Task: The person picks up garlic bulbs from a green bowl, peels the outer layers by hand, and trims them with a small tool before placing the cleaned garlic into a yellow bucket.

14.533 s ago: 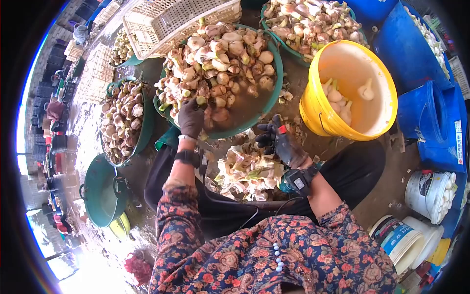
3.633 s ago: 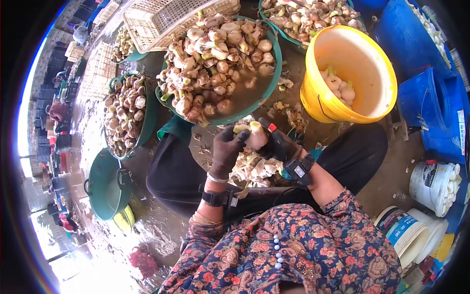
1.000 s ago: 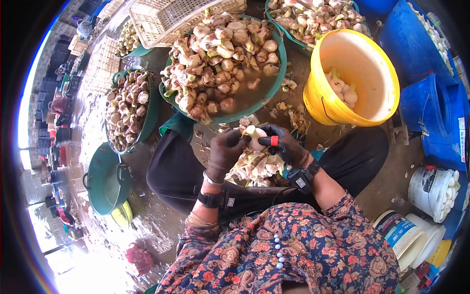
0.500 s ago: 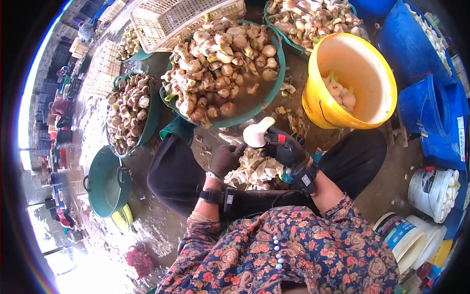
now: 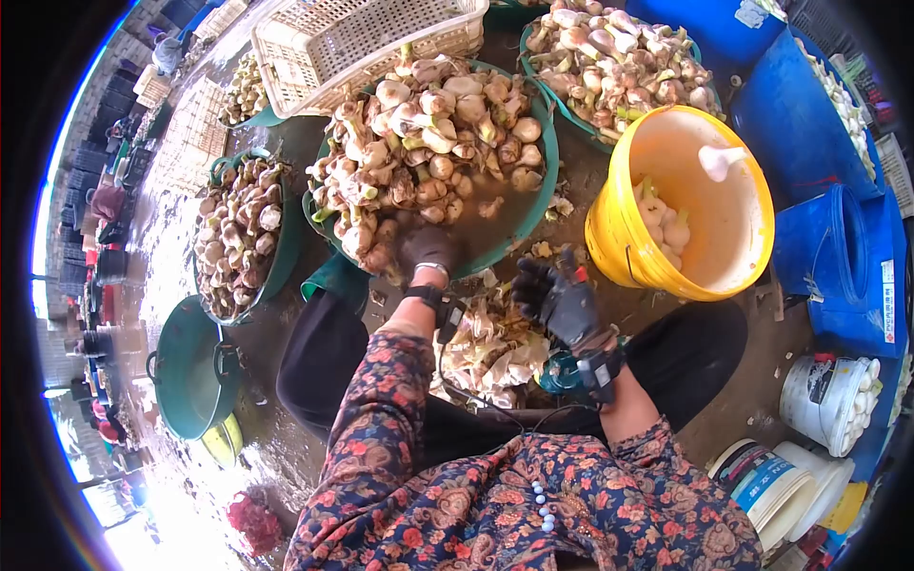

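Observation:
My left hand (image 5: 428,249), in a dark glove, reaches into the near edge of a green tub (image 5: 547,195) heaped with unpeeled garlic bulbs (image 5: 419,128) and brownish water. It touches the bulbs there, and its fingers are hidden. My right hand (image 5: 560,303), in a black glove with a red band on one finger, is open and empty above the floor. A peeled white garlic bulb (image 5: 721,162) appears in mid-air within the mouth of a yellow bucket (image 5: 619,233). Several peeled bulbs (image 5: 662,221) lie at the bottom of that bucket.
Garlic skins (image 5: 495,347) pile up between my legs. More unpeeled garlic fills a tub on the left (image 5: 238,233) and one at the back (image 5: 619,67). A pale plastic crate (image 5: 367,48) stands behind. Blue containers (image 5: 824,228) and white buckets (image 5: 828,404) line the right side.
The peeled garlic bulb has left my right hand and is now over the yellow bucket. My left hand has moved forward into the tub. My right hand has opened.

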`<action>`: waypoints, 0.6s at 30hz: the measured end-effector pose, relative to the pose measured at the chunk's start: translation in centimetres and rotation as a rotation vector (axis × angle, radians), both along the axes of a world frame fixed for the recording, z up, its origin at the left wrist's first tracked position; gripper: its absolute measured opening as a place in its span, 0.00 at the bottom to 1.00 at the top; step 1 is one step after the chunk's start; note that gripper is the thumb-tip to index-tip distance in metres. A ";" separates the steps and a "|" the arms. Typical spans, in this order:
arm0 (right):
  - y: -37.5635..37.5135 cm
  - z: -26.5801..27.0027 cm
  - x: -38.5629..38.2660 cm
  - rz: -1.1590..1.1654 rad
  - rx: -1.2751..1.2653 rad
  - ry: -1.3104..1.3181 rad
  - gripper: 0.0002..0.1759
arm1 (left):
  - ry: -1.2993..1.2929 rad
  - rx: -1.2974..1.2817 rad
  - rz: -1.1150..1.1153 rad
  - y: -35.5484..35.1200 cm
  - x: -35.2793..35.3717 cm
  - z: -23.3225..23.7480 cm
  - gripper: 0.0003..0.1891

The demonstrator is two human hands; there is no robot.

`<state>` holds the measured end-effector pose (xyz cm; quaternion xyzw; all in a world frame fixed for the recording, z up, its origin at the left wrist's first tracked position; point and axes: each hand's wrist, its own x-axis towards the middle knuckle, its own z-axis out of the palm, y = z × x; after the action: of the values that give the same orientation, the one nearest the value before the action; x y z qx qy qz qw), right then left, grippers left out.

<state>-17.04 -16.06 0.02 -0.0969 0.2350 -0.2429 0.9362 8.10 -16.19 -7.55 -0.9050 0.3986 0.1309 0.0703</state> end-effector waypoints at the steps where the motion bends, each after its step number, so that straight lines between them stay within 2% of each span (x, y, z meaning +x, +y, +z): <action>1: 0.4 -1.1 0.2 0.057 0.051 0.089 0.33 | 0.002 0.003 0.001 -0.4 -0.1 -0.5 0.28; 3: 0.7 -2.0 0.7 0.062 0.021 0.100 0.30 | 0.100 0.055 -0.060 -0.7 -0.4 0.1 0.25; 5: 0.6 -2.6 1.1 0.073 -0.009 0.102 0.28 | 0.094 0.014 0.016 -0.2 -0.3 -0.7 0.21; 7: 0.5 -2.8 1.2 0.069 0.043 0.098 0.27 | -0.088 -0.075 0.053 -0.1 0.3 -4.0 0.22; 8: 0.5 -2.8 1.1 0.067 0.044 0.096 0.27 | -0.091 -0.074 0.051 0.1 0.1 -2.3 0.22; 10: 0.6 -2.7 0.9 0.076 0.026 0.139 0.26 | 0.202 -0.099 0.097 0.7 -0.4 3.0 0.22; 11: 0.6 -2.8 0.9 0.084 0.025 0.131 0.26 | 0.194 -0.100 0.104 1.3 -0.1 3.3 0.22; 13: 0.7 -3.1 0.9 0.065 -0.024 0.262 0.26 | 0.254 -0.120 -0.147 2.8 0.5 3.9 0.23; 14: 0.7 -3.2 1.0 0.075 -0.030 0.307 0.26 | 0.266 -0.296 -0.052 3.5 0.5 5.0 0.20; 16: 1.0 -2.1 1.1 0.065 -0.051 0.312 0.26 | 0.015 -0.745 -0.111 5.5 2.7 7.4 0.19; 17: 1.2 -1.7 0.9 0.059 -0.080 0.323 0.26 | -0.155 -0.665 0.073 5.8 3.5 9.3 0.22; 18: 1.3 -1.7 0.9 0.064 -0.083 0.321 0.26 | -0.340 -0.654 0.128 6.4 5.6 9.1 0.29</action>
<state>-16.12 -14.76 -1.71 -0.1807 0.3682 -0.2040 0.8889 13.67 -9.79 1.57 -0.9115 0.3447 -0.1513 -0.1659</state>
